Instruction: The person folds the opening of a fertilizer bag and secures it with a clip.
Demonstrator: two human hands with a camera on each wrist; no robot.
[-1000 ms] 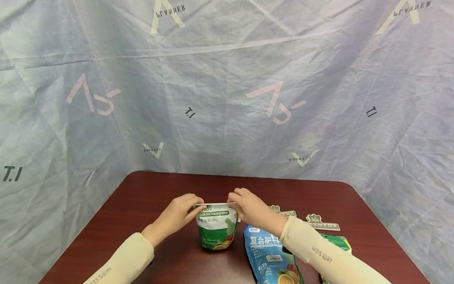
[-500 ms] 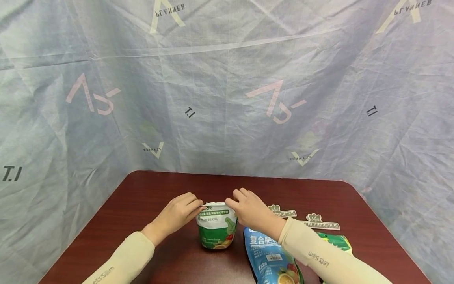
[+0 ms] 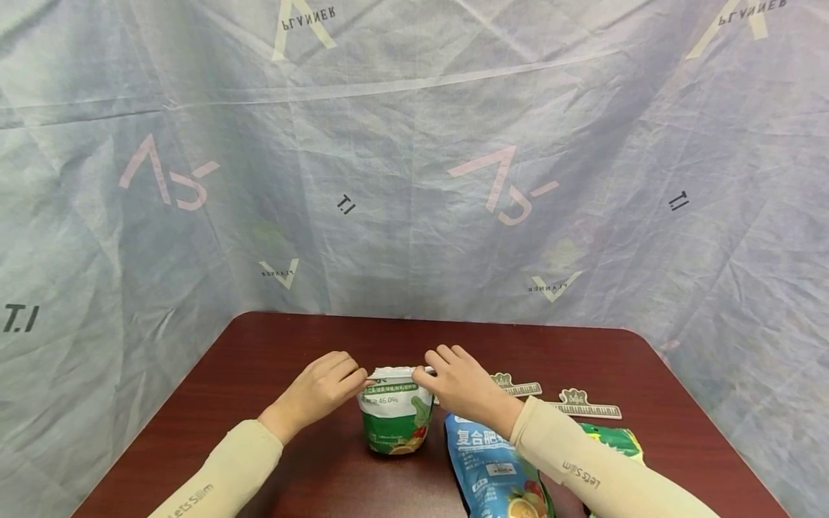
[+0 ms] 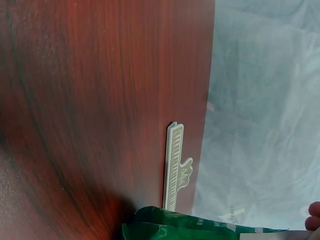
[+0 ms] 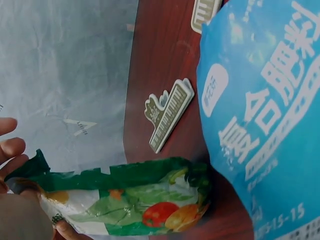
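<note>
A green-and-white fertilizer bag (image 3: 395, 426) with printed vegetables and fruit stands upright on the table, its top folded over into a narrow white band. My left hand (image 3: 322, 386) pinches the left end of that fold. At the right end, the thumb and fingers of my right hand (image 3: 461, 383) grip the same fold. The right wrist view shows the bag's side (image 5: 130, 202) with a tomato print, and the right fingers (image 5: 11, 150) at its top. Only the bag's green edge (image 4: 170, 222) shows in the left wrist view.
Right of the bag lies a blue fertilizer bag (image 3: 486, 467), partly under the right forearm. A green-and-yellow packet (image 3: 612, 440) is mostly hidden by the sleeve. Piano-key-patterned bag clips (image 3: 586, 405) lie behind them on the dark red table (image 3: 272, 360). A grey cloth (image 3: 414, 237) hangs behind.
Both hands have worked along the bag's top edge; the right fingers shifted their hold. The top is folded slightly further down, covering more of the upper print. The bag stays in place.
</note>
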